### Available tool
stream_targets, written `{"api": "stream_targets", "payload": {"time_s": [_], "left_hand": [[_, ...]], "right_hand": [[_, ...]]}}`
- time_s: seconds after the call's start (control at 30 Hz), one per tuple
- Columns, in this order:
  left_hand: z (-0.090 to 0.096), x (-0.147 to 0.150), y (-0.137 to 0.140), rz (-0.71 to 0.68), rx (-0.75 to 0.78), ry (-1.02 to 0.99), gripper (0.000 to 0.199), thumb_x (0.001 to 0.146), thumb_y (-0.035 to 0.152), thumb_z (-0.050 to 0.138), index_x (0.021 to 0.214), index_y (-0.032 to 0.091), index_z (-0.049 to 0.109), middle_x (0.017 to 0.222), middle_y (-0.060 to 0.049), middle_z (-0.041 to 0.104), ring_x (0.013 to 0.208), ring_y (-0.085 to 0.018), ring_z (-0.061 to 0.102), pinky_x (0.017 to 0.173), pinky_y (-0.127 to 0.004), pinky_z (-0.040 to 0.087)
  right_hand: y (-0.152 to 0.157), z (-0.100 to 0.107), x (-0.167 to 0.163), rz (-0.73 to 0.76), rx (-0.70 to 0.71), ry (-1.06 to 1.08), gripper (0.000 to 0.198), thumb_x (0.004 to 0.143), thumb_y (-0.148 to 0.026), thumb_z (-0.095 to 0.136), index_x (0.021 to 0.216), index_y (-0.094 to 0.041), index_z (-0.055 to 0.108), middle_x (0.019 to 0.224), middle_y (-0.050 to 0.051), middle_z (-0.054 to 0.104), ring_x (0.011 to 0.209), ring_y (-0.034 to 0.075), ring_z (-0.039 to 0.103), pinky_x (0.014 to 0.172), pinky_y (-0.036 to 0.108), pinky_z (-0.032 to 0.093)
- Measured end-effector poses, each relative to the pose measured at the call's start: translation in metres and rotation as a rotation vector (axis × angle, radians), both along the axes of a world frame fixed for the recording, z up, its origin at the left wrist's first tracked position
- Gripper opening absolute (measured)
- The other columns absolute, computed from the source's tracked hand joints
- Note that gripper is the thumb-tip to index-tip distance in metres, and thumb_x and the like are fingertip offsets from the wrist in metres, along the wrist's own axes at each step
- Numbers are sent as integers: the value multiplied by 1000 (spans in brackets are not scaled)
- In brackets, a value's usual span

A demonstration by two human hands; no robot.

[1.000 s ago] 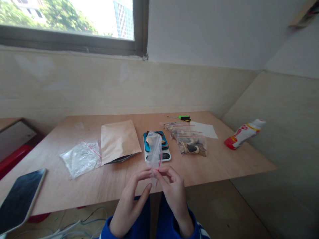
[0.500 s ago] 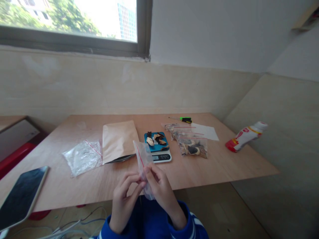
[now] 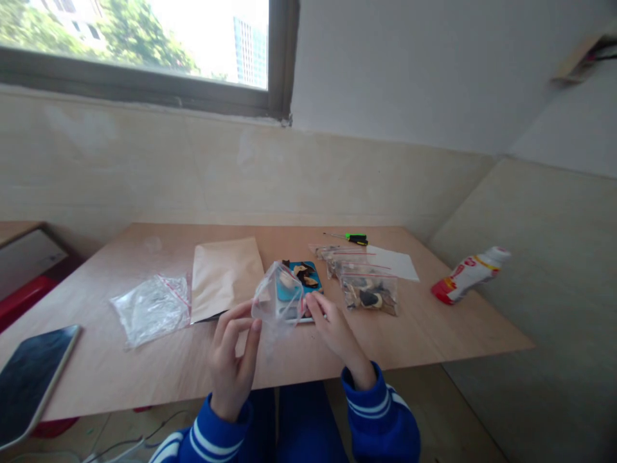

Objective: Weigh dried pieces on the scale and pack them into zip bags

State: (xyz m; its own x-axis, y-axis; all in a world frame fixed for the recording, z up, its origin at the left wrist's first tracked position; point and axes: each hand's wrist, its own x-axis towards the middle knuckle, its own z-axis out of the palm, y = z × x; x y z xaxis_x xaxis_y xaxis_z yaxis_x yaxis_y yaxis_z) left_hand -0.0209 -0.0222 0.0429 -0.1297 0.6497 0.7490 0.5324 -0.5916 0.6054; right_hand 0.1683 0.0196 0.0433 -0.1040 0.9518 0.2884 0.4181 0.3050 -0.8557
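Observation:
A clear zip bag (image 3: 276, 302) is spread between my two hands above the table's near part, its mouth opened out. My right hand (image 3: 333, 326) pinches its right edge near the red zip strip. At the bag's left edge, my left hand (image 3: 235, 350) has its fingertips and thumb on the plastic. Behind the bag, partly covered by it, stands a kitchen scale (image 3: 318, 283) with a blue top. Dried mushroom-like slices (image 3: 306, 275), dark and cream, lie on the scale.
Several filled zip bags (image 3: 370, 292) lie right of the scale, by white paper (image 3: 395, 262) and a screwdriver (image 3: 355, 238). Left are a brown paper pouch (image 3: 226, 273), crumpled clear bags (image 3: 153, 310) and a phone (image 3: 36, 379). A red-white bottle (image 3: 470, 276) tilts at the right.
Both hands have moved forward and apart with the bag. Narrow and folded before, the bag is now spread wide in front of the scale.

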Motion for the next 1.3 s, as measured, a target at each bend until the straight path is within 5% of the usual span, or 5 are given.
{"api": "stream_targets", "payload": {"time_s": [0.2,0.67,0.83,1.1,1.3], "left_hand": [[-7,-2,6,22,-183,-64,8,89,21,52,81,21,53,110,-4,60,106,-19,58,91,-35,46],[-13,9,1,-59,-329,-96,14,92,28,48,84,20,55,118,-8,55,114,-21,54,95,-39,46],[-17,8,1,-66,-319,-55,14,92,28,48,84,20,58,114,-7,57,112,-20,55,96,-37,44],[-17,11,4,-115,-351,-71,14,91,29,50,88,19,59,123,-10,56,116,-23,55,95,-39,49],[-18,13,0,-150,-259,8,10,91,20,48,90,21,57,133,-9,52,124,-23,50,100,-42,47]], "right_hand": [[55,-34,48,41,130,-438,56,83,-42,60,133,-20,46,141,16,45,132,29,38,109,48,30],[72,-36,51,6,127,-519,21,86,-20,60,106,-19,66,108,9,70,103,24,61,92,43,41],[62,-18,43,-84,129,-362,20,81,-15,61,99,-18,68,103,7,71,96,23,62,88,40,44],[16,56,1,27,24,25,24,78,-27,64,100,-20,69,94,4,72,75,14,62,65,26,49],[2,56,-30,16,-102,-45,21,75,-20,64,95,-20,71,82,2,70,57,11,56,56,24,47]]}}
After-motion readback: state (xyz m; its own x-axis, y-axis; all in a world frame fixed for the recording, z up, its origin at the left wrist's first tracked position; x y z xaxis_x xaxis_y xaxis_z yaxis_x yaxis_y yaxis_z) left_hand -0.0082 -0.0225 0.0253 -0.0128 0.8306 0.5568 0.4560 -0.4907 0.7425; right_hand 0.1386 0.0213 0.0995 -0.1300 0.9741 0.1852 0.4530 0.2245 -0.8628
